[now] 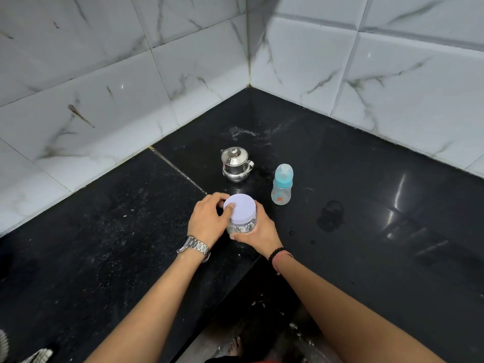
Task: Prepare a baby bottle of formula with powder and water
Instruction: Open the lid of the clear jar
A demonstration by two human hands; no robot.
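A clear jar with a pale lilac lid (242, 208) stands on the black counter near its inner corner edge. My left hand (208, 221) curls around the lid's left rim, thumb on top. My right hand (258, 231) grips the jar's body from the right and below. A baby bottle (281, 188) with a teal collar and clear cap stands upright just right of and behind the jar. A small steel pot with a knobbed lid (236, 163) sits behind the jar.
The black granite counter (104, 231) forms an L under white marble-tiled walls (104, 87). A wet ring mark (331, 214) lies right of the bottle. The floor and a bare foot (235, 347) show below the counter's front edge.
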